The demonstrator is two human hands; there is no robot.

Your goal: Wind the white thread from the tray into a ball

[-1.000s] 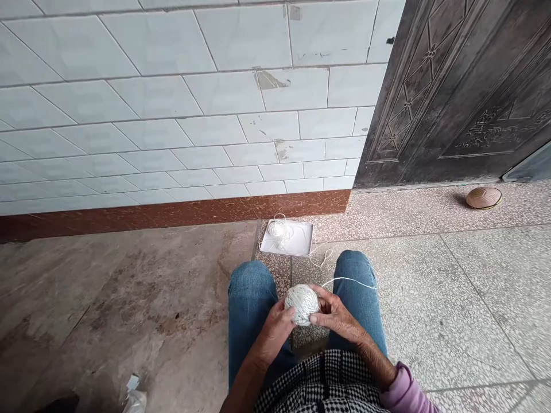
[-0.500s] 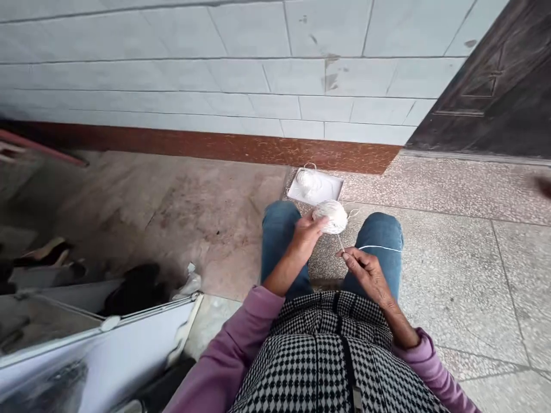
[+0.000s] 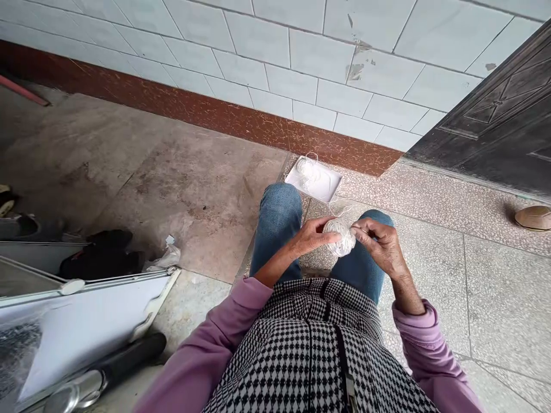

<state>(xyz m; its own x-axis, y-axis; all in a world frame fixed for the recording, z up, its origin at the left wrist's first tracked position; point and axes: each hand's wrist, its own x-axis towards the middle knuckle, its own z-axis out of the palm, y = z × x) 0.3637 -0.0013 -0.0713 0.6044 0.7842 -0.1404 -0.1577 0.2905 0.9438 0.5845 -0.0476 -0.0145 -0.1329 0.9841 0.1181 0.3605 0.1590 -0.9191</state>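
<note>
Between my knees, a ball of white yarn [image 3: 339,238] rests in the fingers of my left hand [image 3: 314,237], which is closed around its left side. My right hand [image 3: 379,241] is pinched at the ball's right edge, with a yarn strand between thumb and fingers. A loose loop of yarn [image 3: 342,210] stands out just above the ball. Beyond my knees, a shallow white box lid [image 3: 333,186] lies on the floor and holds a second loose bundle of white yarn [image 3: 307,172].
A tiled wall [image 3: 301,86] with a brown skirting [image 3: 241,120] runs in front, with a dark door [image 3: 495,120] at right. A brown rounded object [image 3: 534,218] sits near the door. At left stand a white panelled item [image 3: 99,310] and a black cylinder [image 3: 133,355].
My right hand has risen from below the ball to its right side, shortening the strand between them. The ball and left hand have moved slightly down and right; the view has tilted.
</note>
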